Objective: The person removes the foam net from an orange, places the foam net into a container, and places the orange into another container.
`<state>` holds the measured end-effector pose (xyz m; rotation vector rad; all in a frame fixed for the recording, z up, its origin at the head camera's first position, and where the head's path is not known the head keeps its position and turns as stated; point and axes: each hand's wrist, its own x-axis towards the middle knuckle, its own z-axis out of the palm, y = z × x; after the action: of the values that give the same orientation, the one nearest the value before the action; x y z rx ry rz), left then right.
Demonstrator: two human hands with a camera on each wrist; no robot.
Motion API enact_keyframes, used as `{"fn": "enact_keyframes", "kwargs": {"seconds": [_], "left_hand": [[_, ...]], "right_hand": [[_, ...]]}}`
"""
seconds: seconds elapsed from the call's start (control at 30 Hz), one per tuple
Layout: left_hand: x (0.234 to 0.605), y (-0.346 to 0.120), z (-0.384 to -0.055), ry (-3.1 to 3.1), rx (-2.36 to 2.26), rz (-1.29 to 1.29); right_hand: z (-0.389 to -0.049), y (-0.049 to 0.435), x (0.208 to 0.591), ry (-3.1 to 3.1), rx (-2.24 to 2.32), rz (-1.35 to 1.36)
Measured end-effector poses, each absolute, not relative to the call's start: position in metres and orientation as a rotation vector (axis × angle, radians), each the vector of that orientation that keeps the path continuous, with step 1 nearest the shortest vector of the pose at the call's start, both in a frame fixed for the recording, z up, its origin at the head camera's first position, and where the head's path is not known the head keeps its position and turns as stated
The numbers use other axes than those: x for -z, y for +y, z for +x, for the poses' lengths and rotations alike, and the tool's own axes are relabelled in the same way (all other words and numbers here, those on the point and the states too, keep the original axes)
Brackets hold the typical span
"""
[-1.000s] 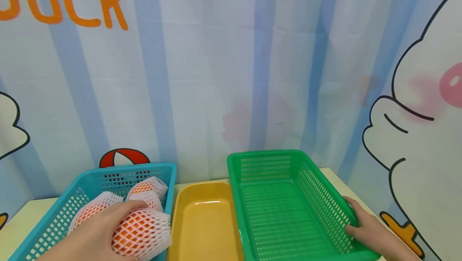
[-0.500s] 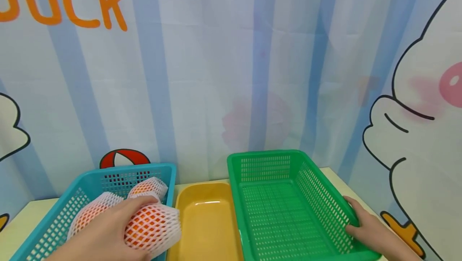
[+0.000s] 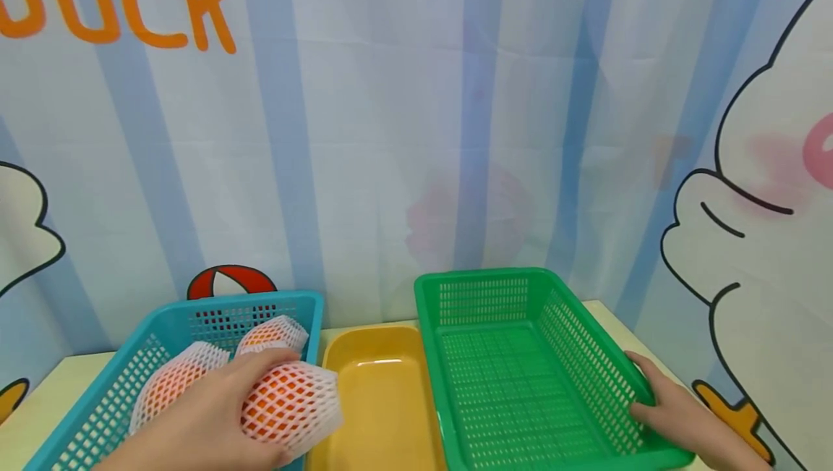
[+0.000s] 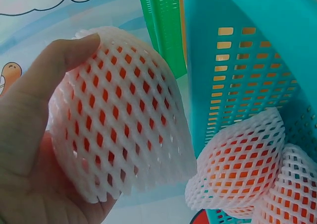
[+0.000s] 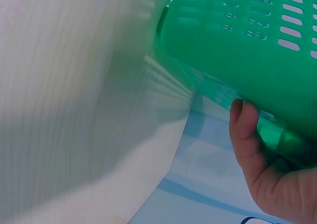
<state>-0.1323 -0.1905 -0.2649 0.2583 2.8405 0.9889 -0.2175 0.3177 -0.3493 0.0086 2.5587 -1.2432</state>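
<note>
My left hand holds a round orange-red fruit wrapped in a white foam net, raised near the right side of the blue basket. In the left wrist view the thumb and palm wrap the netted fruit. More netted fruits lie inside the blue basket, partly hidden by the left hand. On the right, my right hand grips the side rim of the green basket, which holds nothing visible. The right wrist view shows the right hand at that basket's edge.
Between the two baskets sits a yellow tray, touching or nearly touching the green one. All stand on a pale table. A striped blue-and-white curtain with cartoon prints hangs close behind.
The left hand has lifted the netted fruit slightly and carried it right, toward the yellow tray. The right hand keeps its grip on the green basket; the head view has shifted slightly.
</note>
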Motion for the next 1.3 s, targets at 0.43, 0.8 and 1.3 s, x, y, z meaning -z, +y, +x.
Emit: {"fn": "enact_keyframes", "kwargs": {"seconds": [0.43,0.8,1.3], "left_hand": [[0.262,-0.181,-0.133,2.810,-1.039,0.367],[0.265,-0.178,-0.134,2.838,-1.024,0.437],[0.267,-0.170,-0.139,2.851,-1.039,0.504]], "right_hand": [[-0.216,0.316,0.346,2.543,1.255,0.033],[-0.219,0.321,0.347,2.548,1.255,0.004],[-0.225,0.326,0.346,2.616,1.170,-0.069]]}}
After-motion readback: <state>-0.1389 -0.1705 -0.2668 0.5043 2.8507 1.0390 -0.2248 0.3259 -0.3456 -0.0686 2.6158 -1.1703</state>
